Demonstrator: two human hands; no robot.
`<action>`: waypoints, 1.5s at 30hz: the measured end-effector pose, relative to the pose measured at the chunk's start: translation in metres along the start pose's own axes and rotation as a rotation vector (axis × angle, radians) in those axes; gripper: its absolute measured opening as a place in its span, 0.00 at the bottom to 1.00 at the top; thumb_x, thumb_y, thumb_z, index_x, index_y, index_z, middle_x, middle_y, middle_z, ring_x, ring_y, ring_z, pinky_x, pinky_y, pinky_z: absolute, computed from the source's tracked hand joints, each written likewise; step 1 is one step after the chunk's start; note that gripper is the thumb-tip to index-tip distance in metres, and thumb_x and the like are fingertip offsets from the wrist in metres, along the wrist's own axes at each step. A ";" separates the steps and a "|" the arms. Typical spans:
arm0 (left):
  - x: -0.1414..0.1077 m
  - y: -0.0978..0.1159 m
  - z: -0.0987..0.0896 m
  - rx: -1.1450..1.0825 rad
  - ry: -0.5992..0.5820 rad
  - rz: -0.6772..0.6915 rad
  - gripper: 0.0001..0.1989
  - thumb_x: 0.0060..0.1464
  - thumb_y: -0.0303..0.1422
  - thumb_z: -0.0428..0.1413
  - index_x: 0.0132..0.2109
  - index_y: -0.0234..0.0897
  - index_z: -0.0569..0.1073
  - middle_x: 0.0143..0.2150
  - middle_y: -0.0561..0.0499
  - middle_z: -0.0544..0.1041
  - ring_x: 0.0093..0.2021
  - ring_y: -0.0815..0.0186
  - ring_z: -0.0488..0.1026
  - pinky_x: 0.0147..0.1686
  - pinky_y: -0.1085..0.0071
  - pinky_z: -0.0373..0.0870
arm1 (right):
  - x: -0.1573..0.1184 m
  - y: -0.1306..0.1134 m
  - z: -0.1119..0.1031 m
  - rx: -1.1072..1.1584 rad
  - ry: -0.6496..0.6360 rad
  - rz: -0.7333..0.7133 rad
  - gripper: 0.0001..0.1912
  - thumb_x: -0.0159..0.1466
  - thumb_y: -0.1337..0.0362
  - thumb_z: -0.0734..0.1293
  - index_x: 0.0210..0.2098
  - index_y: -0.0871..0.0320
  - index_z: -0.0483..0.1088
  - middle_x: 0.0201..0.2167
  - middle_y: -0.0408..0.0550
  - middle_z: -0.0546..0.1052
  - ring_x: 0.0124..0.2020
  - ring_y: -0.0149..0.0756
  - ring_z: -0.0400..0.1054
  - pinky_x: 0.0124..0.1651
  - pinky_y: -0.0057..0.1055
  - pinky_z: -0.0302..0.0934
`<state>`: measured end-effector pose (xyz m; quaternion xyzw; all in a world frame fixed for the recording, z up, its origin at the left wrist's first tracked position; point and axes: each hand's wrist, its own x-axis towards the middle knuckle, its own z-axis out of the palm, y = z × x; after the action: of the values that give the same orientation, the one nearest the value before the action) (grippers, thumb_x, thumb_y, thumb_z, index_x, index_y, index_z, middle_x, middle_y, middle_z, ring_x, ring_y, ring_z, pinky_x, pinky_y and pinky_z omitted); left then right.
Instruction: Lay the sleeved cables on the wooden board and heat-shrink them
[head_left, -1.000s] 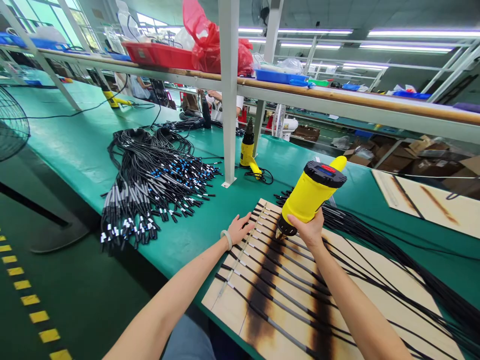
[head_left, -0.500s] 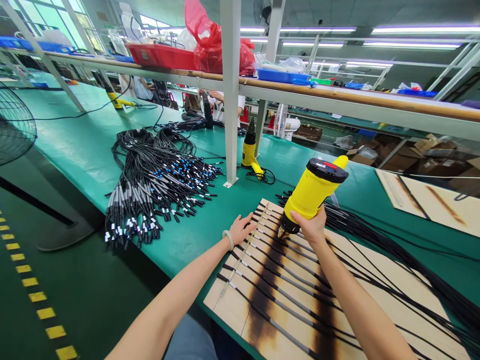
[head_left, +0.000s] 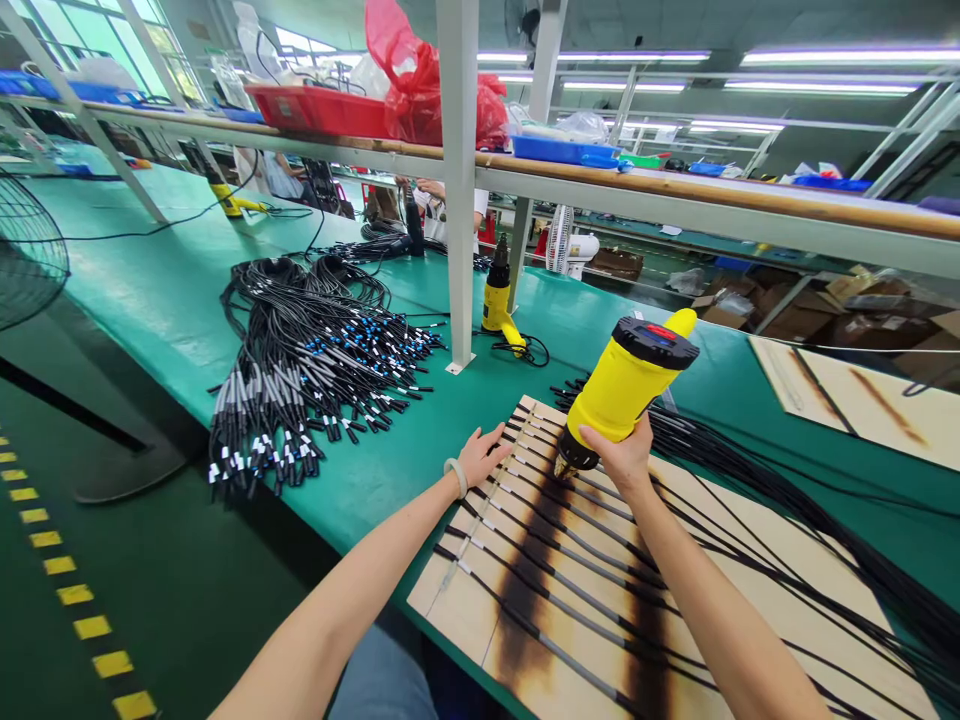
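My right hand [head_left: 626,450] is wrapped round a yellow heat gun [head_left: 619,385] with a black base, its metal nozzle pointing down just above black cables. These cables [head_left: 559,590] lie side by side across a pale wooden board [head_left: 461,590] with two dark scorched bands. My left hand [head_left: 482,458], a light band on its wrist, rests with fingers stretched over the cable ends at the board's left edge. Whether the nozzle touches a cable cannot be made out.
On the green table [head_left: 375,480] lies a large cable bundle [head_left: 300,350] at the left. A second yellow heat gun [head_left: 498,300] stands beside a white post [head_left: 459,200]. More cables [head_left: 825,540] run along the right. Behind, a person's hands [head_left: 431,188] show.
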<state>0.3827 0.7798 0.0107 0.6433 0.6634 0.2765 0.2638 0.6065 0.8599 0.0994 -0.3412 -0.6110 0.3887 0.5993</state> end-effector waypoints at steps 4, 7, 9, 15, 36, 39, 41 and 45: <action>0.002 -0.004 0.003 -0.005 0.022 0.006 0.36 0.60 0.52 0.35 0.66 0.35 0.56 0.67 0.48 0.59 0.66 0.59 0.56 0.69 0.58 0.39 | -0.003 0.006 -0.010 -0.001 0.000 -0.017 0.36 0.40 0.58 0.79 0.45 0.55 0.65 0.41 0.48 0.76 0.40 0.44 0.73 0.45 0.46 0.69; 0.002 -0.004 0.003 -0.015 0.014 0.006 0.36 0.59 0.52 0.35 0.67 0.35 0.55 0.67 0.48 0.58 0.67 0.59 0.56 0.69 0.58 0.38 | -0.005 0.004 -0.017 -0.033 0.006 -0.028 0.35 0.40 0.59 0.78 0.46 0.54 0.65 0.41 0.47 0.76 0.39 0.43 0.73 0.45 0.46 0.69; 0.002 -0.003 0.002 -0.016 0.010 0.006 0.36 0.60 0.52 0.35 0.67 0.35 0.54 0.67 0.48 0.57 0.67 0.59 0.55 0.69 0.58 0.38 | -0.007 0.001 -0.021 -0.048 0.012 -0.035 0.36 0.40 0.59 0.78 0.47 0.54 0.65 0.41 0.48 0.76 0.40 0.44 0.73 0.46 0.47 0.69; 0.003 -0.004 0.003 -0.008 0.008 0.005 0.35 0.60 0.52 0.36 0.67 0.36 0.54 0.67 0.49 0.57 0.67 0.59 0.55 0.69 0.58 0.38 | -0.009 -0.004 -0.023 -0.038 0.044 -0.018 0.37 0.38 0.58 0.79 0.46 0.57 0.65 0.41 0.51 0.76 0.39 0.46 0.73 0.45 0.47 0.69; 0.002 -0.001 0.001 -0.008 0.000 -0.002 0.35 0.60 0.51 0.36 0.67 0.36 0.54 0.68 0.48 0.57 0.68 0.62 0.53 0.68 0.59 0.37 | -0.028 -0.011 -0.023 -0.048 0.047 0.064 0.34 0.36 0.57 0.79 0.40 0.57 0.66 0.37 0.50 0.77 0.35 0.44 0.73 0.41 0.44 0.69; 0.003 -0.003 0.003 -0.003 0.002 0.004 0.34 0.60 0.51 0.36 0.67 0.36 0.55 0.67 0.48 0.57 0.67 0.62 0.54 0.69 0.59 0.38 | -0.026 -0.008 -0.021 -0.048 0.043 0.048 0.35 0.36 0.57 0.79 0.41 0.57 0.65 0.39 0.50 0.77 0.37 0.45 0.73 0.42 0.44 0.69; 0.003 -0.004 0.003 0.006 0.004 -0.001 0.33 0.60 0.50 0.36 0.67 0.38 0.55 0.67 0.49 0.57 0.67 0.61 0.55 0.69 0.59 0.38 | -0.026 -0.006 -0.018 -0.030 0.036 0.045 0.35 0.37 0.57 0.79 0.42 0.56 0.65 0.39 0.50 0.77 0.38 0.45 0.73 0.43 0.45 0.69; 0.004 -0.005 0.004 0.018 0.010 0.002 0.33 0.61 0.50 0.36 0.67 0.38 0.55 0.67 0.50 0.57 0.67 0.61 0.54 0.69 0.58 0.39 | -0.025 -0.001 -0.015 -0.008 -0.006 0.057 0.35 0.38 0.56 0.78 0.44 0.56 0.65 0.38 0.50 0.77 0.39 0.47 0.74 0.44 0.45 0.69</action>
<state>0.3821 0.7833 0.0044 0.6450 0.6666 0.2739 0.2542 0.6228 0.8384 0.0878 -0.3598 -0.6045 0.4040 0.5848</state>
